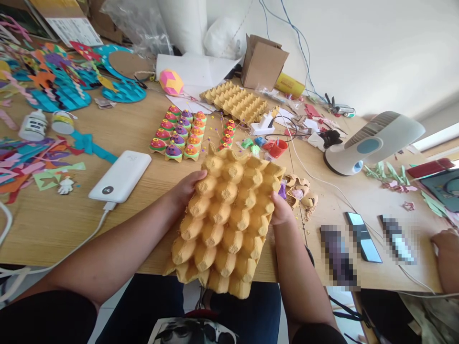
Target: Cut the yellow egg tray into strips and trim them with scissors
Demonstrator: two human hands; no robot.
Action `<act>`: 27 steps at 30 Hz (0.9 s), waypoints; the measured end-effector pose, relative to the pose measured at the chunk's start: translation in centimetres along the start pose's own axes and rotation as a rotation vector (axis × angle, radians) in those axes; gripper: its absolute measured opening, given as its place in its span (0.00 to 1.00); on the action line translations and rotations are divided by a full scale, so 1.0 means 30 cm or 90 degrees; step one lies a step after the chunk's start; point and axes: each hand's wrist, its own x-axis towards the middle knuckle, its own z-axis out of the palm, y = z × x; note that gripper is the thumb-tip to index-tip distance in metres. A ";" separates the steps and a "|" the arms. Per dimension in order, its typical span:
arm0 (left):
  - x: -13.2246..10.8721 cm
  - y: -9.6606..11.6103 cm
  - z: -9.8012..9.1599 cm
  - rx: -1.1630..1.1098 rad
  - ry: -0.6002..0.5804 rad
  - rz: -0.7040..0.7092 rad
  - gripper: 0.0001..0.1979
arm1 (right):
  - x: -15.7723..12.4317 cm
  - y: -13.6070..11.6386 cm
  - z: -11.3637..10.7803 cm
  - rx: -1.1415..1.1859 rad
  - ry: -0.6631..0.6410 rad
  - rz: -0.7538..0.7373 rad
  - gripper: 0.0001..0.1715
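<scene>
A yellow-brown egg tray (225,220) of moulded pulp is held between my two hands over the table's front edge, tilted down toward my lap. My left hand (191,186) grips its left edge, the thumb showing on top and the other fingers hidden beneath. On the opposite edge, my right hand (281,210) is closed on the tray, with most of its fingers out of sight underneath. Beyond the tray stand rows of painted egg-carton cups (179,136) in red, purple and orange, plus a short red row (226,134). Torn carton pieces (299,191) lie beside my right hand.
A white power bank (122,177) with a cable lies left. Another egg tray (234,101) rests at the back. A small fan (369,143), phones (364,236) and another person's hand (446,243) are on the right. Paper scraps (39,165) and a glue bottle (33,125) occupy the left.
</scene>
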 end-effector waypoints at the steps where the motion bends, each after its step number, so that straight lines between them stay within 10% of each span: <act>1: -0.004 -0.001 -0.001 -0.002 0.011 -0.011 0.18 | -0.001 0.003 -0.001 -0.002 0.000 0.004 0.38; 27: 0.028 -0.040 -0.076 -0.032 -0.169 -0.031 0.28 | 0.012 0.020 0.004 0.019 0.030 -0.033 0.32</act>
